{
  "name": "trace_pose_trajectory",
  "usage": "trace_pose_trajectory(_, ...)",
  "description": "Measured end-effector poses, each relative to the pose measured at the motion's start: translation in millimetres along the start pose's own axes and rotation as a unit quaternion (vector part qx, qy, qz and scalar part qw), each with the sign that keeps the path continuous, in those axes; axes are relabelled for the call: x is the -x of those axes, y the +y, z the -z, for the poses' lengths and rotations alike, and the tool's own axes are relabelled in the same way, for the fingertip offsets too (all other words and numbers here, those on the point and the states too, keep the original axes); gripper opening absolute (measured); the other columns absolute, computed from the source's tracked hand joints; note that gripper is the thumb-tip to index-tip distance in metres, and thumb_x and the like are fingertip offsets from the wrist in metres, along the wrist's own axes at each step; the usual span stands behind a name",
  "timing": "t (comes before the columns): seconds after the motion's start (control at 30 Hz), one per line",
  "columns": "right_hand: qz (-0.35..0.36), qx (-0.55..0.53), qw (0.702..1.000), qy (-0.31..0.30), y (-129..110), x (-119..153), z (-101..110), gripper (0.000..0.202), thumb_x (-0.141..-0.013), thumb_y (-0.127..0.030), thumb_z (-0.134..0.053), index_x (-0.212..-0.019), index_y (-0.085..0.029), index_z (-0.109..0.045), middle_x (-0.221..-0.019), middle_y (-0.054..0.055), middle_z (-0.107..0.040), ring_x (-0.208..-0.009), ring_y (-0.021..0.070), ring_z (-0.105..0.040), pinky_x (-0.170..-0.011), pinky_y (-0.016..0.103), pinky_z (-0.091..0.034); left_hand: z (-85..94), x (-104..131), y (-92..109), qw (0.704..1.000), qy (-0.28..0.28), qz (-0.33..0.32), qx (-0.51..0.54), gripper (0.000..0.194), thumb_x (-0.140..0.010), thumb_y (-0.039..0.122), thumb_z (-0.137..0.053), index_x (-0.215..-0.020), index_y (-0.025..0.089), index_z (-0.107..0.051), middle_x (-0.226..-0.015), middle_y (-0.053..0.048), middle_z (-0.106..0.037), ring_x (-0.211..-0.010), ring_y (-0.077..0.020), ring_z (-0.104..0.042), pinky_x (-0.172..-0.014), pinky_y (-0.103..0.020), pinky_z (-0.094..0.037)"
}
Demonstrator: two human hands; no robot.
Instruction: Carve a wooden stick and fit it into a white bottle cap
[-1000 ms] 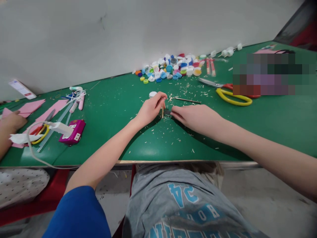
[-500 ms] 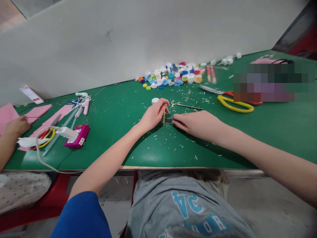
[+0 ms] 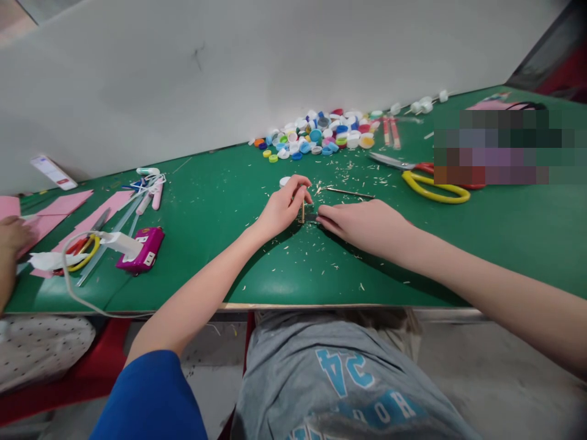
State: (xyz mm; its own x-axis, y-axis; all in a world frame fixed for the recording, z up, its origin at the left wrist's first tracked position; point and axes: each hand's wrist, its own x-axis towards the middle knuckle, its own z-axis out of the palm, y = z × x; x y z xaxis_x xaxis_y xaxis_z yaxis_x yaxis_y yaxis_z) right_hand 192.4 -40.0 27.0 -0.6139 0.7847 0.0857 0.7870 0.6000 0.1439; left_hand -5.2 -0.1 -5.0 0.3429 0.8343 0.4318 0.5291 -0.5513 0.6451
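My left hand [image 3: 287, 203] pinches a thin wooden stick [image 3: 303, 212], which stands nearly upright with its lower end near the green table [image 3: 206, 244]. From the right, my right hand [image 3: 355, 221] is closed around a small dark blade [image 3: 312, 217], probably a knife; its handle is hidden in my fingers. The blade lies against or right beside the stick. Pale wood shavings [image 3: 337, 247] are strewn around both hands. Just behind my left hand is a white bottle cap [image 3: 285, 181], and a thin metal rod [image 3: 349, 193] lies beyond my right hand.
A heap of coloured bottle caps [image 3: 316, 134] sits by the wall. Yellow-and-red scissors [image 3: 435, 186] lie to the right. At left are a magenta power strip [image 3: 147, 250], a white cable [image 3: 73, 287], pink paper [image 3: 64, 205], a phone [image 3: 54, 173] and another person's hand [image 3: 13, 235].
The view has shifted slightly. My hands keep the stick and the blade in almost the same place. At the left, the other person's hand has moved further left.
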Motion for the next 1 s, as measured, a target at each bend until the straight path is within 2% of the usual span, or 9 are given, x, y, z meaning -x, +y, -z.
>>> trace_pose_trajectory(0.27, -0.003, -0.001, 1.0, -0.018, -1.9, -1.5, 1.9, 0.039, -0.101, -0.04, -0.025, -0.101, -0.022, -0.06, -0.085, 0.004, -0.072, -0.058, 0.0134, -0.056, -0.053, 0.027, -0.024, 2.3, 0.3, 5.4, 1.0, 0.006, 0.02, 0.014, 0.022, -0.1, 0.033, -0.036, -0.106, 0.02, -0.053, -0.085, 0.0, -0.072, -0.059, -0.007, -0.052, -0.064, -0.023, -0.043)
trace_pose_trajectory(0.43, 0.006, 0.003, 1.0, -0.02, -2.0, -1.0, 3.2, 0.04, -0.102, -0.039, -0.024, -0.1, -0.022, -0.06, -0.084, 0.004, -0.07, -0.061, 0.0135, -0.058, -0.052, 0.027, -0.022, 3.1, 0.5, 8.2, 0.999, 0.012, 0.026, 0.031, 0.02, -0.099, 0.033, -0.038, -0.102, 0.02, -0.053, -0.08, 0.0, -0.071, -0.061, -0.0074, -0.055, -0.064, -0.023, -0.043)
trace_pose_trajectory(0.67, 0.01, -0.008, 1.0, -0.022, -1.7, -0.6, 4.2, 0.041, -0.102, -0.039, -0.024, -0.099, -0.021, -0.061, -0.085, 0.004, -0.07, -0.063, 0.0145, -0.058, -0.056, 0.028, -0.027, 2.0, 0.3, 5.4, 0.999, 0.013, 0.022, 0.028, 0.02, -0.099, 0.033, -0.038, -0.099, 0.02, -0.053, -0.079, 0.001, -0.071, -0.062, -0.007, -0.056, -0.064, -0.024, -0.044)
trace_pose_trajectory(1.0, 0.02, 0.006, 1.0, -0.023, -1.3, -0.5, 5.6, 0.04, -0.102, -0.038, -0.025, -0.098, -0.021, -0.061, -0.082, 0.004, -0.069, -0.06, 0.0133, -0.056, -0.055, 0.027, -0.023, 0.7, 0.2, 2.4, 0.999, 0.013, 0.006, 0.032, 0.02, -0.099, 0.033, -0.037, -0.097, 0.02, -0.052, -0.077, 0.001, -0.069, -0.065, -0.0072, -0.059, -0.066, -0.024, -0.045)
